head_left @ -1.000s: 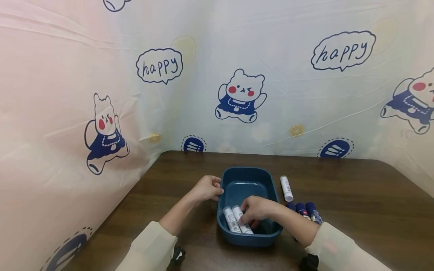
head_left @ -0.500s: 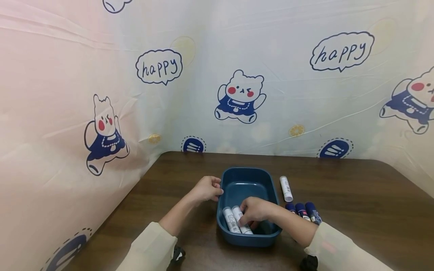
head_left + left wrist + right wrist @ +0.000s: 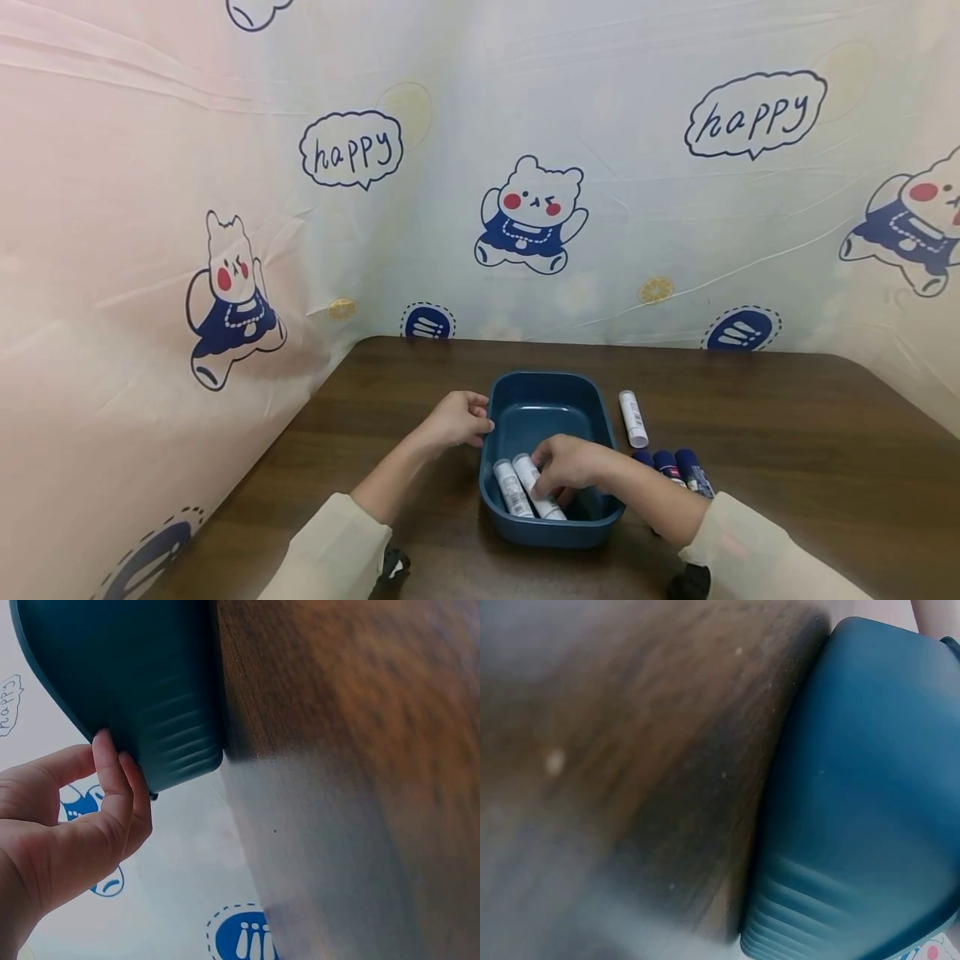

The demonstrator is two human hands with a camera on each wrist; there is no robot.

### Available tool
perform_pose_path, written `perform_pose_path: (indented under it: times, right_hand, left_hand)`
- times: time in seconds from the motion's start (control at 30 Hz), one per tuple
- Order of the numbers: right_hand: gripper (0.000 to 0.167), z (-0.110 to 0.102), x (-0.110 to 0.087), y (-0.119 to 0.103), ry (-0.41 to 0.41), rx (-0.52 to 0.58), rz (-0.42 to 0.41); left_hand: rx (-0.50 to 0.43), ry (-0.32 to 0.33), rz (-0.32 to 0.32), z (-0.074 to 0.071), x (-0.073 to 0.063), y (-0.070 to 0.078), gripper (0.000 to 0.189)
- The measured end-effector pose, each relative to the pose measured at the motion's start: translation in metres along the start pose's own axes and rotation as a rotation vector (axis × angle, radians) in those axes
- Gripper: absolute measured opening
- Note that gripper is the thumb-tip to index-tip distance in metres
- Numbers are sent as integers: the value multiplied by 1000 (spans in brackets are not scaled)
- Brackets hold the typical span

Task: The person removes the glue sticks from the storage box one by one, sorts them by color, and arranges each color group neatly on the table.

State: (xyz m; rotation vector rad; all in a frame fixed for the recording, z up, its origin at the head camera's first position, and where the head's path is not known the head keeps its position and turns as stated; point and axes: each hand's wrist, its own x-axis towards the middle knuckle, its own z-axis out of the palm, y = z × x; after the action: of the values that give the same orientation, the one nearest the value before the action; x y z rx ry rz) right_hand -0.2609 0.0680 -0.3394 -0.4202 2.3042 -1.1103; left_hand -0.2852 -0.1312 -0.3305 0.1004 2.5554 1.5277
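Observation:
A dark blue plastic bin [image 3: 551, 531] stands on the table in the head view. My left hand [image 3: 453, 419] holds its left rim, fingers bent and fingertips right at the edge; the left wrist view shows the same fingers [image 3: 112, 787] against the outer wall. Inside the bin, at its near end, lie two white glue sticks with printed labels, side by side. My right hand [image 3: 573, 463] reaches over the right rim and grips the right-hand white glue stick [image 3: 527, 472]. The left one [image 3: 513, 487] lies free. In the right wrist view the bin's wall hides this hand.
Right of the bin, another white glue stick [image 3: 633, 419] lies on the brown table [image 3: 787, 450]. Three tubes with dark blue caps [image 3: 687, 460] lie nearer, partly behind my right forearm. A printed cloth [image 3: 630, 108] hangs along the back and sides.
The glue stick in my right hand has shifted slightly, its near end a little to the right. The left hand and the bin stay in place.

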Motion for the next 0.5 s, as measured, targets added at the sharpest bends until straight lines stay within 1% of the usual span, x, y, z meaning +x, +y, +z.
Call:
perform_pose_path:
  times: [0.3,0.5]
  right_hand:
    - [42,-4,0,5,20,75,-12]
    - [41,-6,0,3,31,115,6]
  left_hand:
    - [-2,-2,4,0,-1,0,44]
    - [-5,5,4,0,-1,1,44]
